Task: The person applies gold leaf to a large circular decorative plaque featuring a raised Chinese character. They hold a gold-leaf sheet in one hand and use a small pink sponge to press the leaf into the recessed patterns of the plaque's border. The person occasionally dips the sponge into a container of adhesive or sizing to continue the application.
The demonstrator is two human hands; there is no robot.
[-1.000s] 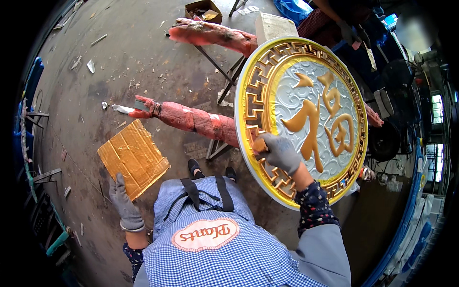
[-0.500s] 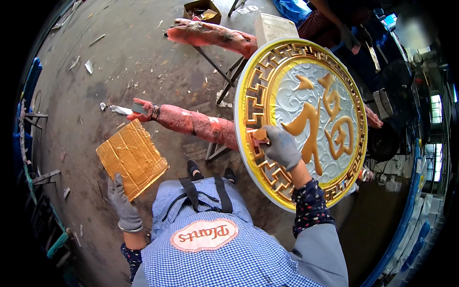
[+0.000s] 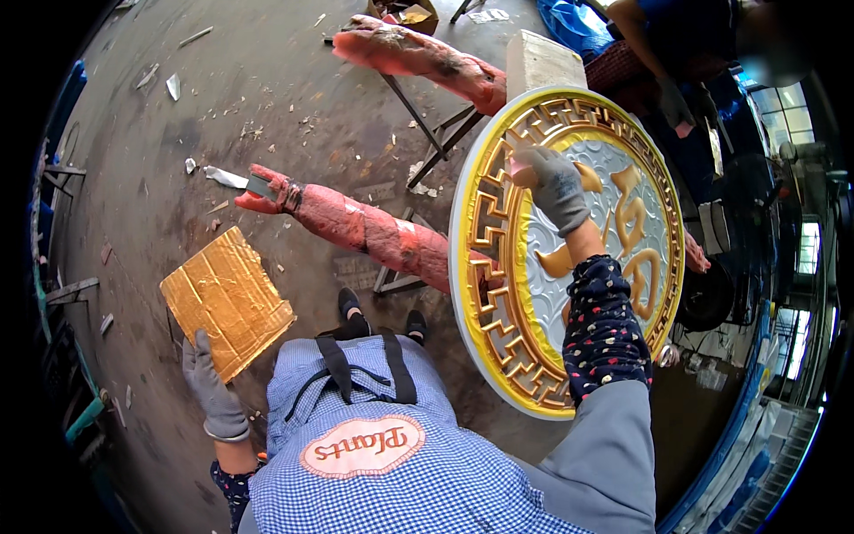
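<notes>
Upper right, my right hand [image 3: 557,189] gripped a small block [image 3: 522,171]; my left hand [image 3: 213,392] held golden cardboard [image 3: 229,301]. The plaque [image 3: 548,298] wore gold fretwork [image 3: 487,233].

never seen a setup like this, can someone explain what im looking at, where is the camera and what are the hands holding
There's no machine here, just a person in grey gloves. The camera sits on their head and looks down; its wide fisheye lens bends straight edges and leaves the corners dark, and the checked apron at the bottom is the wearer's own.

The left hand holds a flat golden-brown cardboard sheet. The right hand grips a small pinkish piece, too covered to identify, at the patterned border of a big round gold-and-white panel. Red wrapped bars reach under that panel, and raised golden shapes decorate its face.

At the upper right, another person's hand is also visible.
</notes>
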